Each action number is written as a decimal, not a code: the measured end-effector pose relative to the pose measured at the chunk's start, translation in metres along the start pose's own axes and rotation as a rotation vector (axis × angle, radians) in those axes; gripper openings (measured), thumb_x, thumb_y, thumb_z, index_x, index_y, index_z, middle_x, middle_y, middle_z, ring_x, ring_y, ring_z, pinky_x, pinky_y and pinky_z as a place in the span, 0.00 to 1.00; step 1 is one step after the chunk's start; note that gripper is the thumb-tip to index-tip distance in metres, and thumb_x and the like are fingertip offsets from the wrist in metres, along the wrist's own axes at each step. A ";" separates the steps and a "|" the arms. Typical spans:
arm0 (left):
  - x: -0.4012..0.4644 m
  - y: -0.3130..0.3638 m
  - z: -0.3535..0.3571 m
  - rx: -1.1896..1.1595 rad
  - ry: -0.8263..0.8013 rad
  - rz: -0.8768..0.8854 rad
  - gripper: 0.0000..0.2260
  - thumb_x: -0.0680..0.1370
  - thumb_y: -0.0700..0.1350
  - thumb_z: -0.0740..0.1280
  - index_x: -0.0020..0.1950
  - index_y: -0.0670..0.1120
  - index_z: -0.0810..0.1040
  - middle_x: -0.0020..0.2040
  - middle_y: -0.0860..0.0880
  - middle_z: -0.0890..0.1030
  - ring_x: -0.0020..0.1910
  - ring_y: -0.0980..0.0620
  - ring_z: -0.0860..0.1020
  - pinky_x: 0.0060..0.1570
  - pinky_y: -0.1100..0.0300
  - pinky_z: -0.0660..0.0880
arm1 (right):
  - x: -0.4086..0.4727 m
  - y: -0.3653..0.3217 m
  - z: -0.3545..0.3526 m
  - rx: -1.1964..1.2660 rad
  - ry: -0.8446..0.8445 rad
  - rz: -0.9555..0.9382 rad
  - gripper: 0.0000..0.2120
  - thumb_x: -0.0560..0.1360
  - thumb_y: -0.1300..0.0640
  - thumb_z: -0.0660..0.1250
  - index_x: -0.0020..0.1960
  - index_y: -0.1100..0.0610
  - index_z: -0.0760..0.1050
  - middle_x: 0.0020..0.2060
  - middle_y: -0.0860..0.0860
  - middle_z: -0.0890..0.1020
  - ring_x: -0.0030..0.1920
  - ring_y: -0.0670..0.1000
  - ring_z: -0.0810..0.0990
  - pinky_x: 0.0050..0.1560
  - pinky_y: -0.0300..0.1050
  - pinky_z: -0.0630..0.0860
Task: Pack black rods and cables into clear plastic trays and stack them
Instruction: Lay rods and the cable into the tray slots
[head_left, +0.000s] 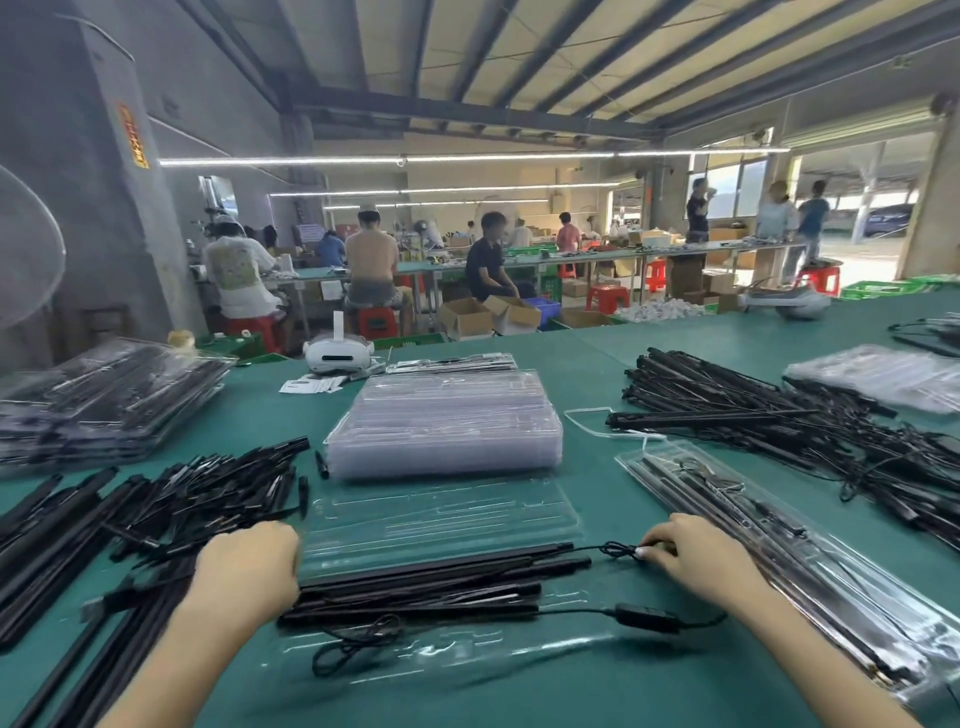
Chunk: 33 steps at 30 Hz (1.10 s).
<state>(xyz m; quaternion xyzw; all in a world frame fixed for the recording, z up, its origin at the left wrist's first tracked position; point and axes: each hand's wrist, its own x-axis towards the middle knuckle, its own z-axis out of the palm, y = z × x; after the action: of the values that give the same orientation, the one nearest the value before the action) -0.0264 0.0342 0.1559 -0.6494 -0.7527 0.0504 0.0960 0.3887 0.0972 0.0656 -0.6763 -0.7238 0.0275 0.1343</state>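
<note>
At the far left of the green surface (597, 364), a stack of packed trays (104, 400) is seen, blurred, with black contents showing through the clear plastic. Nearer the viewer, a loose heap of black rods (171, 504) is spread across the left part of the surface.

The left hand (249, 566) is placed at the left ends of a bundle of rods (426, 584). Its back is turned to the camera, so it cannot be told whether the fingers are spread, pressed together or closed on the rods.

The bundle of rods is laid lengthwise across an open clear tray (441, 525), which lies flat directly in front of the person. Below the bundle, a coiled cable (353, 644) and an inline module (647, 618) are seen resting on clear plastic. Behind the open clear tray, a stack of empty trays (447, 421) is positioned at the centre, and a white headset (337, 356) stands beyond it.

The right hand (696, 558) is held at the right end of the bundle. A thin cable (618, 550) leading from the upper rod is pinched between its curled fingers (657, 543).

Just beside the right hand, a filled tray (779, 551) is laid at an angle. Further right, a second heap of rods with cables (779, 421) is piled, with a further clear stack (878, 376) behind it.
</note>
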 end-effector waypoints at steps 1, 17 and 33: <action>-0.001 0.005 0.008 0.032 -0.015 0.002 0.05 0.74 0.43 0.62 0.39 0.51 0.71 0.48 0.55 0.78 0.54 0.54 0.78 0.54 0.59 0.68 | -0.001 -0.001 0.002 0.003 0.021 0.001 0.13 0.77 0.41 0.62 0.56 0.44 0.79 0.45 0.44 0.73 0.55 0.46 0.75 0.52 0.42 0.74; -0.018 0.071 0.057 -0.274 0.132 0.465 0.07 0.79 0.60 0.58 0.49 0.58 0.70 0.47 0.59 0.65 0.57 0.58 0.68 0.49 0.60 0.59 | -0.047 -0.023 0.009 0.160 0.249 -0.536 0.16 0.79 0.42 0.55 0.53 0.44 0.79 0.45 0.37 0.79 0.46 0.38 0.74 0.50 0.36 0.62; -0.021 0.013 0.047 -0.756 0.237 0.622 0.13 0.79 0.40 0.63 0.52 0.60 0.69 0.46 0.61 0.71 0.43 0.61 0.74 0.45 0.65 0.72 | -0.055 -0.049 -0.007 0.487 0.204 -0.592 0.11 0.75 0.42 0.66 0.57 0.41 0.74 0.48 0.38 0.78 0.48 0.41 0.79 0.48 0.29 0.71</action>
<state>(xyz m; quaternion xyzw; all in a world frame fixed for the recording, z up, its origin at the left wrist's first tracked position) -0.0209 0.0175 0.1057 -0.8336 -0.4730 -0.2736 -0.0805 0.3453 0.0382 0.0745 -0.3862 -0.8426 0.0910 0.3642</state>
